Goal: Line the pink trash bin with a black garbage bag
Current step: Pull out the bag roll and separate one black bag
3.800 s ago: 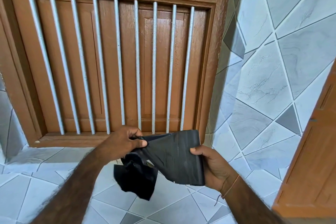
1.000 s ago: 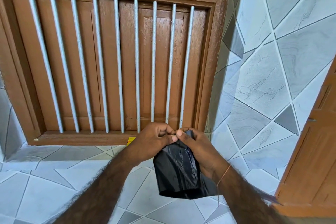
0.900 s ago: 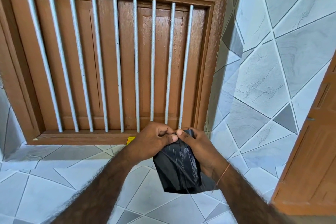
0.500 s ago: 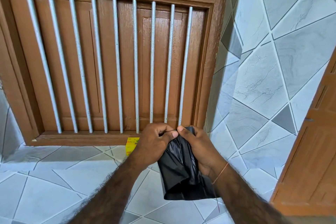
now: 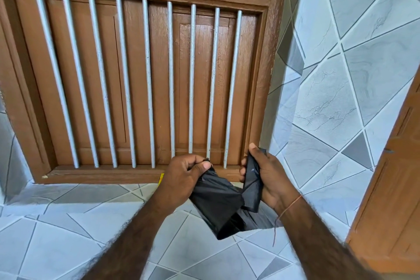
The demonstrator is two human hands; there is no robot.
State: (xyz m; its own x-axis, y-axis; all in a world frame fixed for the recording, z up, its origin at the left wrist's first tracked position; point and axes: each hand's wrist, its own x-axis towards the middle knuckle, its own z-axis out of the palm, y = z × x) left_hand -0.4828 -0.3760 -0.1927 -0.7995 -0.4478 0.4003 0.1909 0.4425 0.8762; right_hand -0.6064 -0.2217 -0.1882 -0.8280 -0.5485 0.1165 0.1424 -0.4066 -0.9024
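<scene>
A black garbage bag (image 5: 216,202), still partly folded, hangs between my two hands in the lower middle of the head view. My left hand (image 5: 184,175) pinches one top edge of the bag between thumb and fingers. My right hand (image 5: 266,177) grips the other top edge, a short way to the right. The bag's mouth is spread a little between the hands. The pink trash bin is not in view.
A brown wooden window frame with grey metal bars (image 5: 147,79) fills the wall ahead. Grey and white tiles cover the ledge (image 5: 68,223) below and the wall (image 5: 341,75) at the right. A brown wooden door (image 5: 395,188) stands at the far right.
My hands were pressed together on the bag's top. Now they have pulled apart sideways, each keeping an edge, and the bag has begun to spread between them.
</scene>
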